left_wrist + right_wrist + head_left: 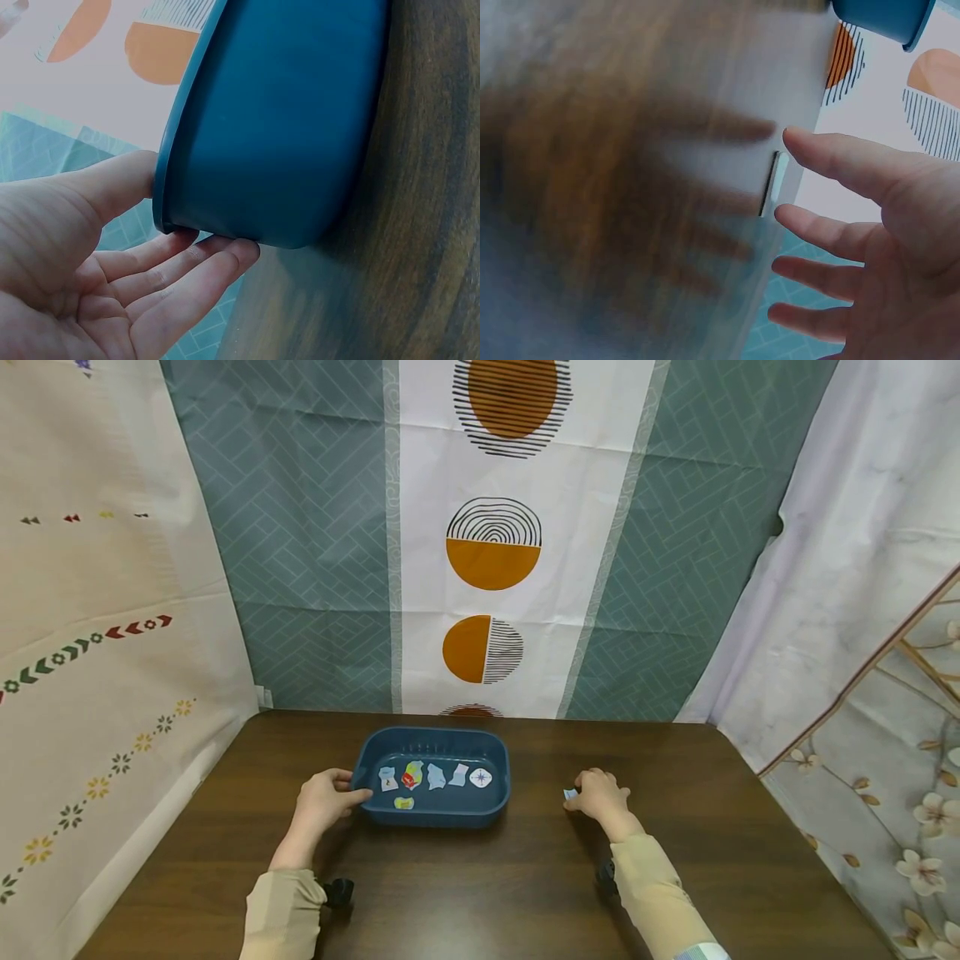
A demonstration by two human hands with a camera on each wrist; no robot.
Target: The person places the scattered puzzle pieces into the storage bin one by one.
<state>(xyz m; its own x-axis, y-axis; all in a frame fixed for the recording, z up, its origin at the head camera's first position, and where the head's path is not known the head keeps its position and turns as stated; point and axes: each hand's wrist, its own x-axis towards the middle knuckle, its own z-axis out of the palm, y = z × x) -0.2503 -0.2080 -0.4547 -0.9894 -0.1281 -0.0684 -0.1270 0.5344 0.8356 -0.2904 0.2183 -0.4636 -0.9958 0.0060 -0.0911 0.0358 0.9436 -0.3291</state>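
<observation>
A dark blue plastic basin [431,819] stands on the table toward the back, left of centre. My left hand [322,799] holds its left end, thumb over the rim and fingertips below it in the left wrist view. Lying inside are several small cut-out pieces: a white one with a compass star [481,777], a green and red one [412,775], a yellow one [403,803], and pale blue ones. To the right, my right hand [600,795] reaches down at a small, thin pale blue piece [775,184] on the table, thumb and fingers spread either side of it.
The brown wooden table [450,893] ends at a hanging cloth [315,527] with orange and striped circles behind the basin. Patterned cloths hang on the left [127,710] and right [862,735] sides. Dark wrist cameras sit on both forearms.
</observation>
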